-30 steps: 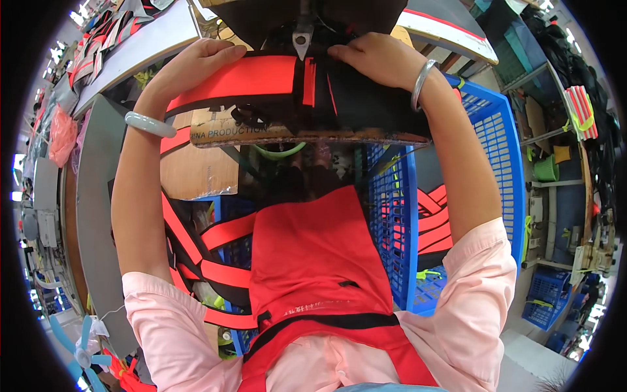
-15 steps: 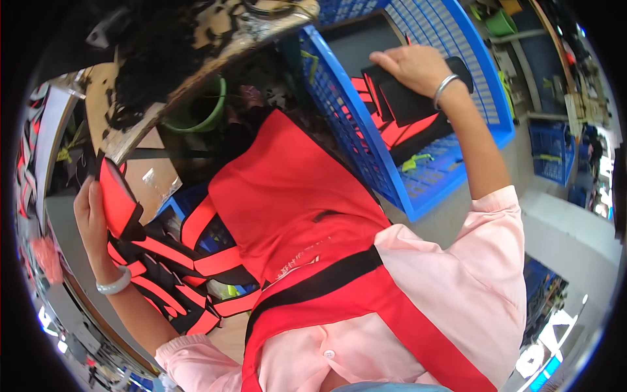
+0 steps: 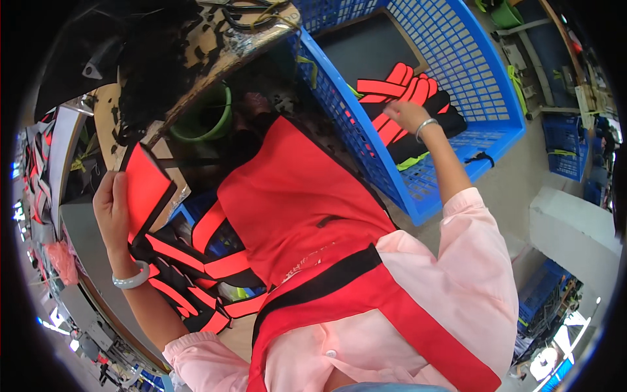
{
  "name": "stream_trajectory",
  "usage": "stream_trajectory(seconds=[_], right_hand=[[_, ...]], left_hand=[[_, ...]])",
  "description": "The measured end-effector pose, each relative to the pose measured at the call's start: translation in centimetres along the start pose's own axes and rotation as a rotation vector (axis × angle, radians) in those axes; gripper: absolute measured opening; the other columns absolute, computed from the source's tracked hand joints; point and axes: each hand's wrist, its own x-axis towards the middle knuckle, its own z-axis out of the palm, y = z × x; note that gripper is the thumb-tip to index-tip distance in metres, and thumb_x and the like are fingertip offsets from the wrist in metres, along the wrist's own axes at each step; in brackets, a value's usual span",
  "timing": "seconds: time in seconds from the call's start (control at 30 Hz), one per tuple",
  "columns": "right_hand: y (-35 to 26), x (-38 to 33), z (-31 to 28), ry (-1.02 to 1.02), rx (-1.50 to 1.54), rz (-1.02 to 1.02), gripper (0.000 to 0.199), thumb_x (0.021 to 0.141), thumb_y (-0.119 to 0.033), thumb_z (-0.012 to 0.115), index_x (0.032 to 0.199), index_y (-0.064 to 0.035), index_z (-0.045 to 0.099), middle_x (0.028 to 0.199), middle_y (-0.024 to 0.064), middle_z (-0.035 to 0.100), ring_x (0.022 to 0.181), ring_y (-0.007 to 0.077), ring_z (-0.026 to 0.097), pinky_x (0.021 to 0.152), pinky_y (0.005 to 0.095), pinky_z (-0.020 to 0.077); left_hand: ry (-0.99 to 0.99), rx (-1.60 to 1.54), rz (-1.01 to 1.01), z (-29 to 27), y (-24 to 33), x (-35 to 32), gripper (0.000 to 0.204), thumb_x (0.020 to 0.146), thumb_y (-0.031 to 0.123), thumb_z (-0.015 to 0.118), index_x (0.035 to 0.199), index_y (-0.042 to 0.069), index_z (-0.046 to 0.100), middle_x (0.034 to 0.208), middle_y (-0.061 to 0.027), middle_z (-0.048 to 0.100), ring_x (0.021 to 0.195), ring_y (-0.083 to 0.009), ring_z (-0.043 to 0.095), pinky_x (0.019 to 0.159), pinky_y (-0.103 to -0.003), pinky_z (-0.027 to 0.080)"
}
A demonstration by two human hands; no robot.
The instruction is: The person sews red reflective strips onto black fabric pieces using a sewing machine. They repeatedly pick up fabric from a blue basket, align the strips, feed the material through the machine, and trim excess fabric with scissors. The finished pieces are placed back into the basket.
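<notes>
Inside the blue crate (image 3: 457, 85), the right hand (image 3: 403, 115) is now lowered onto stacked red-black pieces (image 3: 405, 98), grip unclear; a red panel (image 3: 145, 189) is gripped by the left hand (image 3: 112, 212), now raised.

The person wears a pink long-sleeved shirt, a red apron with black bands, and bracelets on both wrists.

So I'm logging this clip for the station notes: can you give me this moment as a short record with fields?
left hand: grips a red-and-black panel by its edge, held up over a pile
pile below left hand: black pieces with red strips
right hand: reaches into the blue crate, touching the stacked red-and-black pieces
wrists: a bangle on each
clothing: pink sleeves, red apron with a black band
</notes>
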Motion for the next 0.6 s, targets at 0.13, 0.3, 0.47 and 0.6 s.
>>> stream_trajectory(seconds=[0.13, 0.3, 0.47, 0.6], right_hand=[[-12.7, 1.3, -8.7, 0.497, 0.206, -0.313, 0.026, 0.093, -0.03, 0.054, 0.097, -0.0086, 0.069, 0.091, 0.0141, 0.068, 0.087, 0.0332, 0.065, 0.076, 0.0428, 0.0511], [-27.9, 0.4, -14.3, 0.581, 0.585, -0.723, 0.018, 0.088, -0.021, 0.064, 0.093, -0.0054, 0.07, 0.085, 0.0121, 0.067, 0.077, 0.0295, 0.064, 0.069, 0.0359, 0.0493], [-34.6, 2.8, -16.5, 0.516, 0.574, -0.845, 0.02, 0.09, -0.021, 0.065, 0.099, -0.0034, 0.07, 0.088, 0.0078, 0.069, 0.08, 0.0171, 0.065, 0.072, 0.029, 0.0501], [-37.7, 0.9, -16.3, 0.084, 0.893, -0.85, 0.029, 0.095, -0.022, 0.062, 0.113, 0.0002, 0.066, 0.097, 0.0054, 0.068, 0.09, 0.0115, 0.062, 0.082, 0.0258, 0.0487]], left_hand=[[0.116, 0.087, 0.039, 0.2, 2.4, 0.6, 0.025, 0.095, 0.015, 0.06, 0.079, -0.002, 0.052, 0.063, -0.0032, 0.037, 0.062, -0.0064, 0.034, 0.052, -0.027, 0.031], [0.222, 0.236, 0.186, 0.3, 4.4, 2.9, 0.027, 0.089, 0.022, 0.067, 0.079, -0.001, 0.057, 0.063, -0.0147, 0.046, 0.055, -0.0245, 0.044, 0.053, -0.034, 0.036], [0.295, 0.303, 0.146, 0.1, 3.4, 3.7, 0.028, 0.085, 0.027, 0.07, 0.079, 0.001, 0.062, 0.064, -0.0143, 0.054, 0.059, -0.0304, 0.052, 0.056, -0.037, 0.04], [0.348, 0.307, 0.216, 0.2, 2.5, 4.2, 0.029, 0.084, 0.031, 0.072, 0.077, 0.004, 0.063, 0.062, -0.0125, 0.054, 0.059, -0.0309, 0.054, 0.057, -0.038, 0.041]])
